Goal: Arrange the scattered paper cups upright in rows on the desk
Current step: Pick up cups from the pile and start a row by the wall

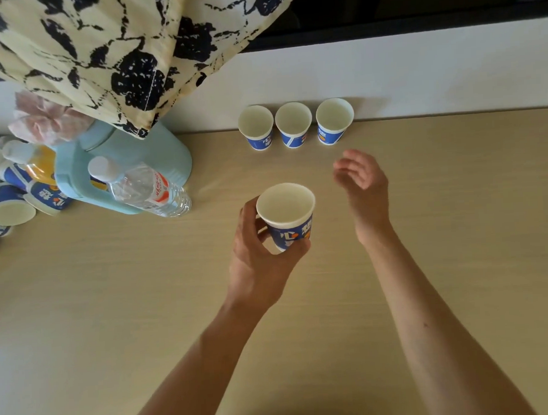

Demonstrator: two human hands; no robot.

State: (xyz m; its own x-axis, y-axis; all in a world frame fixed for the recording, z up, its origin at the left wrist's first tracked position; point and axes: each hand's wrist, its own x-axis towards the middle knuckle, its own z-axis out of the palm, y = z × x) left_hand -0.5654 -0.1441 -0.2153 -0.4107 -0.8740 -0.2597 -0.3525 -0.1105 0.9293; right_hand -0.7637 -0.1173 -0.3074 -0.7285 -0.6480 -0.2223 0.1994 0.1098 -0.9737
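Note:
Three blue-and-white paper cups stand upright in a row against the back wall: left cup, middle cup, right cup. My left hand grips another cup of the same kind, upright, above the middle of the desk. To its right, my right hand hovers with relaxed, loosely bent fingers and holds nothing. Several more cups lie scattered in a heap at the desk's left edge.
A light blue jug with a pink cloth on top stands at the back left, with a clear water bottle leaning in front of it. A patterned curtain hangs over the jug. A white wall ledge bounds the desk's far side.

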